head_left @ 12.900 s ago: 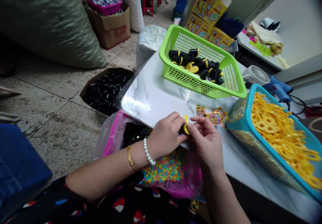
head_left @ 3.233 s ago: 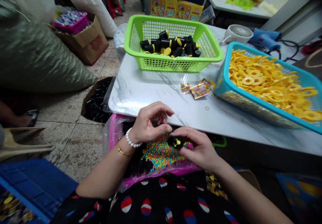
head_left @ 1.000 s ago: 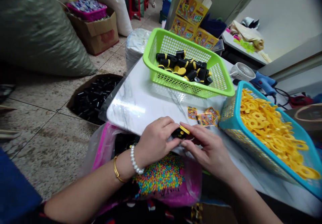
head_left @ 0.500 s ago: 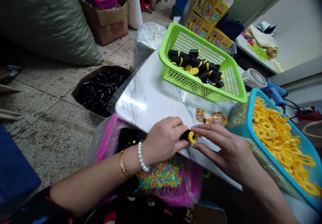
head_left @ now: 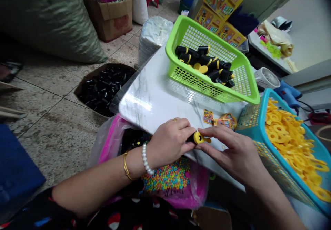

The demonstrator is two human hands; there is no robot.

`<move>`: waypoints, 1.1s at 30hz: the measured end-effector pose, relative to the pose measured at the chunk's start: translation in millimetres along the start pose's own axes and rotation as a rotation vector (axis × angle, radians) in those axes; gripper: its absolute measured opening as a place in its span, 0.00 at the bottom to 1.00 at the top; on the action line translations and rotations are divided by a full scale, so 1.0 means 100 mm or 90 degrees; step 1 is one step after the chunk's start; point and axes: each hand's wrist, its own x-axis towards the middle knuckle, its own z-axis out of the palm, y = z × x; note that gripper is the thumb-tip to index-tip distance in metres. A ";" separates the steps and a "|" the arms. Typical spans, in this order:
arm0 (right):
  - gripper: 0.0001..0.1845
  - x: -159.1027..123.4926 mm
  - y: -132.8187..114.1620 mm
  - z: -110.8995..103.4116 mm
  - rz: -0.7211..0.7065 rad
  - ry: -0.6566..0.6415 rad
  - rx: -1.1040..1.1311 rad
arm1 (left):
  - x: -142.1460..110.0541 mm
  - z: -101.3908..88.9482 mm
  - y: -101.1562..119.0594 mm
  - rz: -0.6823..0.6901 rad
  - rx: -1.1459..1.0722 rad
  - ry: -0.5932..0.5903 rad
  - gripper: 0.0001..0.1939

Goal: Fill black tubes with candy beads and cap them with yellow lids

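Moved: the right hand (head_left: 232, 154) has closed in on the work since the previous view, its fingertips (head_left: 207, 131) now on the yellow plastic piece (head_left: 199, 137).
Left hand: curled firmly around a black plastic tube (head_left: 190, 139), a pearl bracelet (head_left: 146, 159) and a gold bangle (head_left: 126, 166) on the wrist.
Right hand: fingers above and thumb below, pinching the yellow plastic piece.
Hands: together, knuckle to fingertip, clamped on the same part.
Held part: yellow plastic piece seated on the end of the black plastic tube, a small tab jutting right; both sit just over the near edge of the white marble-patterned bench (head_left: 152, 89).
Far edge: lime-green plastic basket (head_left: 241, 82) holding black tubes with yellow bands, and loose yellow discs.
Right end: teal plastic basket (head_left: 263, 157) heaped with yellow plastic rings (head_left: 284, 144).
Mid-bench: printed paper sachets (head_left: 219, 119), just past the right hand's fingers.
Below near edge: pink plastic bag (head_left: 196, 188) with multicoloured beads (head_left: 168, 176).
Floor, left: cardboard box (head_left: 103, 66) filled with loose black tubes (head_left: 103, 92).
Beyond right end: white desk fan (head_left: 266, 78) and blue glue gun (head_left: 288, 92).
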 end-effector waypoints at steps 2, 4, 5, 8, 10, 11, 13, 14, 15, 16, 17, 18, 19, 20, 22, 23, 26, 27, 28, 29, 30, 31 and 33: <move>0.09 0.02 -0.05 0.01 0.011 -0.002 -0.006 | 0.00 0.00 0.01 -0.007 0.000 -0.002 0.11; 0.07 0.05 -0.09 0.02 0.026 -0.018 -0.031 | 0.01 0.01 0.01 -0.015 -0.002 -0.007 0.11; 0.07 0.07 -0.11 0.02 0.031 -0.025 -0.047 | 0.00 0.02 0.01 -0.016 -0.003 -0.010 0.11; 0.07 0.10 -0.14 0.02 0.035 -0.033 -0.087 | 0.00 0.01 0.01 -0.011 -0.006 -0.015 0.11; 0.08 0.10 -0.15 0.03 0.031 -0.028 -0.096 | 0.00 -0.03 0.02 -0.001 -0.023 -0.011 0.11; 0.07 0.09 -0.15 0.03 0.028 -0.023 -0.095 | 0.01 -0.06 0.03 0.000 -0.043 -0.009 0.12; 0.07 0.07 -0.13 0.05 0.023 -0.013 -0.077 | 0.04 -0.14 0.05 -0.026 -0.103 -0.015 0.14; 0.06 0.06 -0.12 0.06 0.018 -0.007 -0.061 | 0.06 -0.18 0.07 -0.059 -0.132 -0.024 0.13; 0.06 0.04 -0.10 0.08 0.011 0.002 -0.045 | 0.08 -0.20 0.10 -0.102 -0.153 -0.031 0.10; 0.06 0.03 -0.08 0.10 0.003 0.015 -0.031 | 0.09 -0.21 0.12 -0.146 -0.165 -0.032 0.07; 0.06 0.01 -0.07 0.13 -0.004 0.031 -0.022 | 0.11 -0.20 0.14 -0.180 -0.172 -0.029 0.05; 0.07 -0.01 -0.06 0.16 -0.008 0.049 -0.018 | 0.12 -0.18 0.16 -0.201 -0.175 -0.019 0.06; 0.07 -0.03 -0.06 0.19 -0.009 0.067 -0.018 | 0.12 -0.15 0.18 -0.210 -0.177 -0.005 0.07; 0.08 -0.05 -0.06 0.22 -0.005 0.082 -0.021 | 0.13 -0.12 0.19 -0.212 -0.176 0.012 0.07; 0.08 -0.08 -0.07 0.28 0.014 0.103 -0.021 | 0.12 -0.07 0.21 -0.214 -0.168 0.038 0.09; 0.08 -0.08 -0.08 0.30 0.025 0.107 -0.015 | 0.11 -0.05 0.22 -0.209 -0.161 0.050 0.09; 0.09 -0.08 -0.09 0.33 0.048 0.116 0.010 | 0.05 -0.04 0.22 -0.143 -0.171 0.070 0.05; 0.09 -0.09 -0.09 0.33 0.049 0.116 0.022 | 0.03 -0.04 0.21 -0.112 -0.182 0.062 0.09; 0.10 -0.10 -0.08 0.32 0.050 0.112 0.040 | 0.01 -0.04 0.20 -0.086 -0.191 0.048 0.14; 0.13 -0.12 -0.07 0.31 0.056 0.105 0.068 | -0.01 -0.04 0.19 -0.067 -0.194 0.036 0.18; 0.17 -0.15 -0.05 0.29 0.068 0.093 0.110 | -0.03 -0.04 0.18 -0.058 -0.190 0.029 0.20; 0.23 -0.20 -0.03 0.28 0.092 0.082 0.168 | -0.04 -0.03 0.17 -0.055 -0.180 0.032 0.19; 0.30 -0.29 0.04 0.26 0.172 0.075 0.331 | -0.06 -0.01 0.16 -0.062 -0.160 0.053 0.16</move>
